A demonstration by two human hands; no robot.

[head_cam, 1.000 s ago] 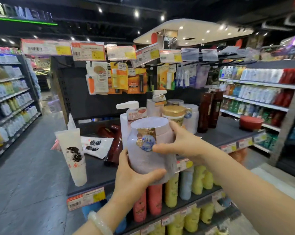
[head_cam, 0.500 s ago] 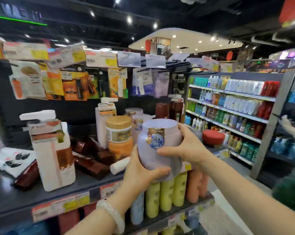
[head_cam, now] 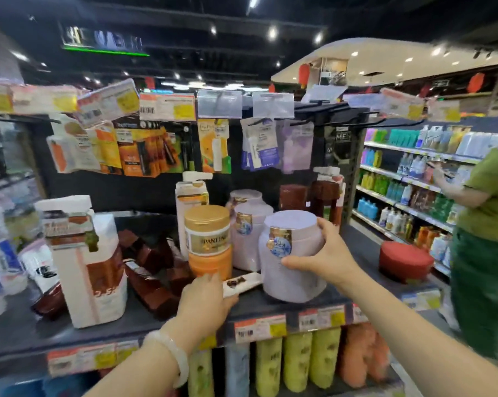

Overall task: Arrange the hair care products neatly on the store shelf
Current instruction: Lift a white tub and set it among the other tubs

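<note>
A pale lilac jar (head_cam: 292,270) with a blue and gold label stands on the dark shelf (head_cam: 270,306) near its front edge. My right hand (head_cam: 325,256) grips its right side, thumb across the front. My left hand (head_cam: 203,300) has closed on the near end of a small white tube (head_cam: 243,282) lying flat on the shelf, left of the jar. Behind stand two more lilac jars (head_cam: 249,233), a gold-lidded Pantene jar (head_cam: 209,239) stacked on an orange one, and a white pump bottle (head_cam: 192,202).
A big white and brown pump bottle (head_cam: 84,267) stands at the left, with dark red bottles (head_cam: 153,276) fallen beside it. A red round tub (head_cam: 404,260) sits at the shelf's right end. A person in green (head_cam: 488,233) stands at the right aisle. Packets hang on hooks above.
The lilac jar came down from mid-air onto the shelf. My left hand let go of it and moved left to the white tube. My view swung back left.
</note>
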